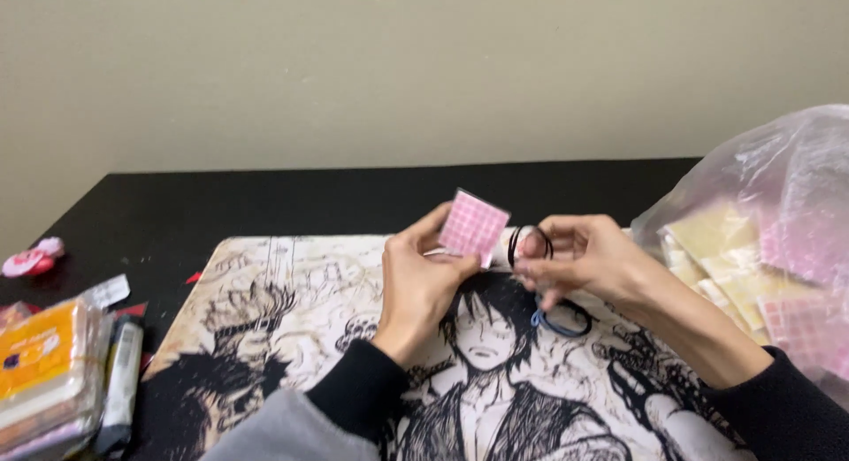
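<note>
Grip: L hand point(423, 280) pinches pink checked card point(474, 227); R hand point(579, 258) grasps black hair ties point(529, 244), above illustrated mat point(292, 320) on bench point(177, 213).

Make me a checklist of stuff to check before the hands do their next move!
1. Pink card pinched in left hand: ok.
2. Black ties held in right hand: ok.
3. Blue tie hanging from the right hand over the mat: ok.
4. Ties already on the card: not ok, they are apart.
5. Bag of more cards at the right: ok.
6. How many black ties: cannot tell.
</note>
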